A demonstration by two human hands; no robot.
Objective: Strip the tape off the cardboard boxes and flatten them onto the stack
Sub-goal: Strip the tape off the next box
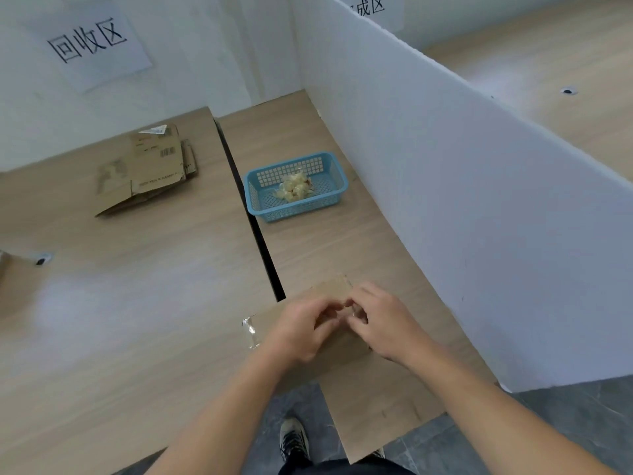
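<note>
Tape-stripping is the step in hand. The box (373, 413) lies at the near edge of the table (137, 320), partly overhanging, and both hands meet on its top — the right hand (383, 323) pinches what looks like a tape end, and the left hand (301, 330) is curled beside it, though I cannot tell if it grips anything. Shiny tape (251, 329) clings to the left corner, so the next move likely calls for a steady peel with the box held down — then scrap to the basket (298, 204) and box to the stack (147, 169).
</note>
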